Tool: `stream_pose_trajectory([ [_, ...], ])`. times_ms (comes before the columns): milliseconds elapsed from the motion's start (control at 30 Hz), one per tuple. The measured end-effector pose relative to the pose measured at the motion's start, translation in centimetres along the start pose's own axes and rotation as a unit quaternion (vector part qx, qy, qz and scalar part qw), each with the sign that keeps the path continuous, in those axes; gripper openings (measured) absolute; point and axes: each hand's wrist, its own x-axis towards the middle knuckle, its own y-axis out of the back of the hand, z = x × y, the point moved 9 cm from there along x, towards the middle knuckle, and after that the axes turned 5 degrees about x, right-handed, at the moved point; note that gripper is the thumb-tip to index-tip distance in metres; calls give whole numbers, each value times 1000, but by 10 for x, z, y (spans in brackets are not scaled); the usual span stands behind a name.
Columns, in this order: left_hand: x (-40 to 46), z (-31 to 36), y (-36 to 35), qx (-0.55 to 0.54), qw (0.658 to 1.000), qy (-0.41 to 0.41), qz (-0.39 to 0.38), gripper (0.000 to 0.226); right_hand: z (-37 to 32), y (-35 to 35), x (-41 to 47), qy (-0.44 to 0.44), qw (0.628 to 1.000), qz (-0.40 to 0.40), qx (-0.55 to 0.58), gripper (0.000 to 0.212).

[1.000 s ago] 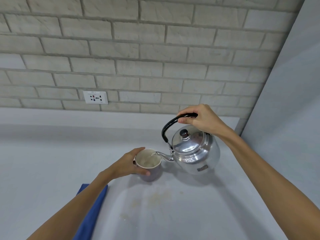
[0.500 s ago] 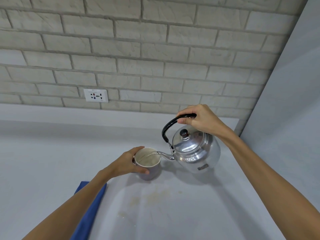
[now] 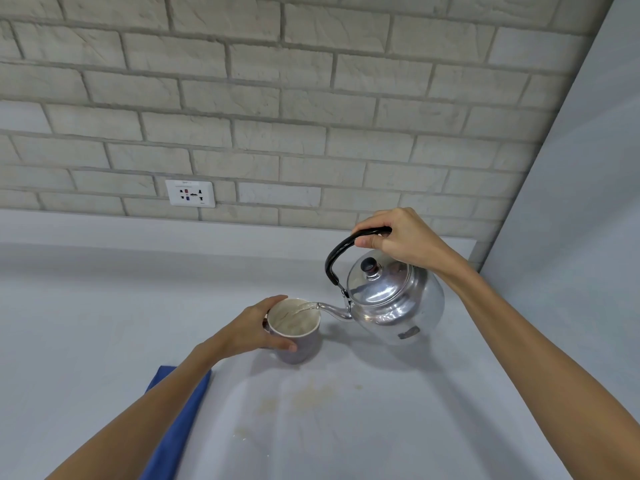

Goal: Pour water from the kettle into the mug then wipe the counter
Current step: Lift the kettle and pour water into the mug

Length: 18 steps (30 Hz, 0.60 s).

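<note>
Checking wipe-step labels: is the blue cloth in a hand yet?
No, the cloth lies on the counter while the left hand holds the mug and the right hand grips the kettle.

I see the mug standing on the counter near the middle, my left hand wrapped round its left side. To its right the kettle hangs tilted above the counter, spout at the mug's rim, my right hand gripping the handle on top. A cloth lies on the counter nearer me, left of the mug, partly under my left forearm. A wall socket sits on the wall behind, left of the mug
</note>
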Motion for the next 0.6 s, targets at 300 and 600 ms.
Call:
stream_pose_trajectory([
  [300,0,2,0,0,1000,-6,0,93,-1,-2,3,2,1000,-10,-17,14],
  [600,0,1,0,-1,1000,-4,-1,101,-4,-3,5,12,999,-19,-30,13],
])
